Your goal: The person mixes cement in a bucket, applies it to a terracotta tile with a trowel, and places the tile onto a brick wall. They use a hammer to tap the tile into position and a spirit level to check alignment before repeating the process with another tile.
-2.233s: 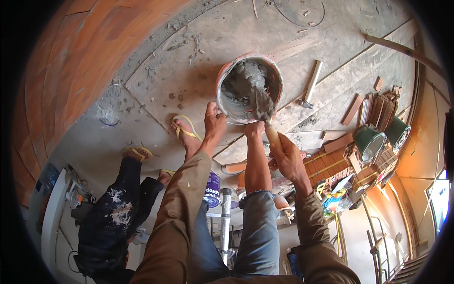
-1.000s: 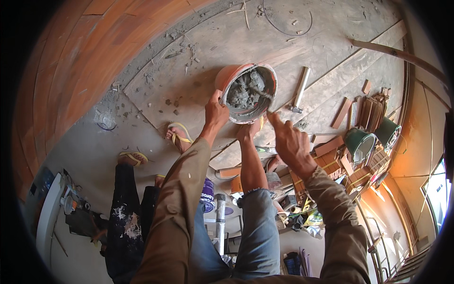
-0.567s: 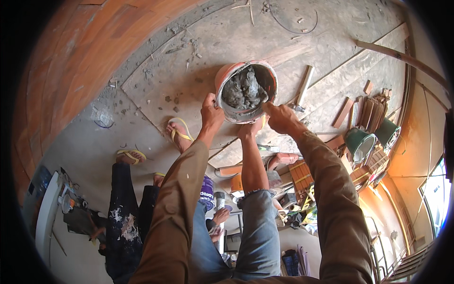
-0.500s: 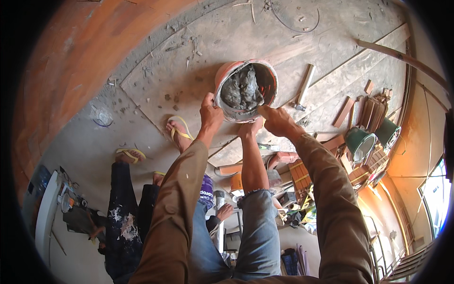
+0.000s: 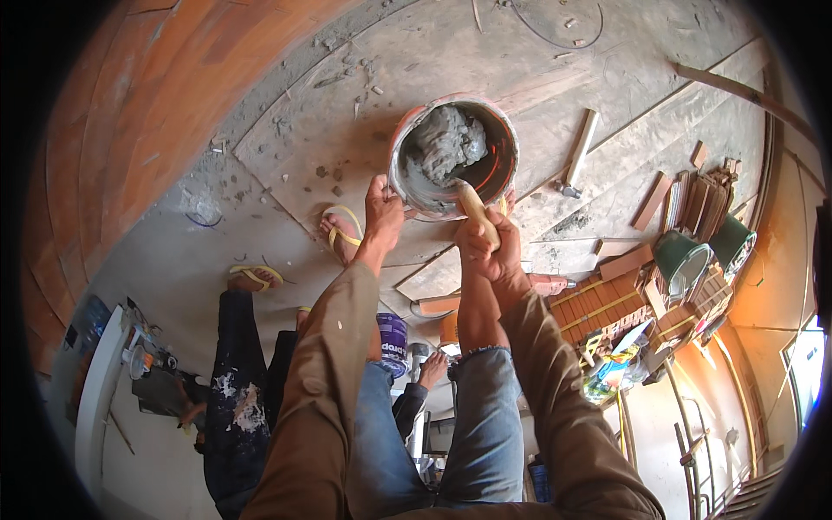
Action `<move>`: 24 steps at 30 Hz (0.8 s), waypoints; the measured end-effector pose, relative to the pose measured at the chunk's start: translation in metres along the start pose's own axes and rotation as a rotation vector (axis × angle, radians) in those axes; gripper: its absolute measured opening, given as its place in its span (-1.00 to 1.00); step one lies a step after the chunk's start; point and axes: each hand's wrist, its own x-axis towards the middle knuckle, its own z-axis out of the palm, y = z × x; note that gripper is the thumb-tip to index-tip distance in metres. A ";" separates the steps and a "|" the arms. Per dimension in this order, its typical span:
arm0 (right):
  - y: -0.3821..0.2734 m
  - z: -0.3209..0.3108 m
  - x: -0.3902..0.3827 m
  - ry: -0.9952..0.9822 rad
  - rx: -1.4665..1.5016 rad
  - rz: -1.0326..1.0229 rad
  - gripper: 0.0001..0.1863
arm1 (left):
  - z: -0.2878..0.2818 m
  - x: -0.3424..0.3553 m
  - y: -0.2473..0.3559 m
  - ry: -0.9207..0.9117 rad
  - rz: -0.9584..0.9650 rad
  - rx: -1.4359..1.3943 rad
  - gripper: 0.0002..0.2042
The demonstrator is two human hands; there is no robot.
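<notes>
An orange-red bucket [image 5: 393, 170], its rim crusted with cement, holds wet grey mortar [image 5: 446, 143] heaped toward its far left side. My left hand [image 5: 382, 218] is closed on the near left of the bucket's rim. In my right hand [image 5: 490, 250] is the thick wooden handle of a trowel [image 5: 475, 208], with the fingers wrapped round it. The handle leans over the near rim, its front end at the edge of the mortar. No blade can be made out.
Bare feet in yellow flip-flops [image 5: 342, 227] stand around me; a person in paint-stained dark trousers [image 5: 232, 399] is at left. Right lie a hammer [image 5: 579, 152], stacked red tiles [image 5: 585, 309] and green buckets [image 5: 680, 258]. A purple tub [image 5: 392, 345] stands near my legs.
My right hand has moved down and left and turned, bringing the wooden handle into view. The mortar's heap has shifted in the bucket. My left hand keeps its hold on the rim.
</notes>
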 end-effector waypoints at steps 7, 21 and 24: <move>-0.006 0.053 -0.081 0.431 -0.738 -0.046 -0.45 | -0.003 0.003 -0.016 -0.023 0.027 0.132 -0.74; -0.023 -0.004 0.031 0.432 -2.842 -0.440 -0.35 | 0.055 -0.018 0.002 0.006 0.134 0.108 -0.69; -0.012 0.101 -0.029 0.409 -2.855 -0.153 -0.40 | 0.034 -0.008 -0.005 0.068 0.177 0.218 -0.73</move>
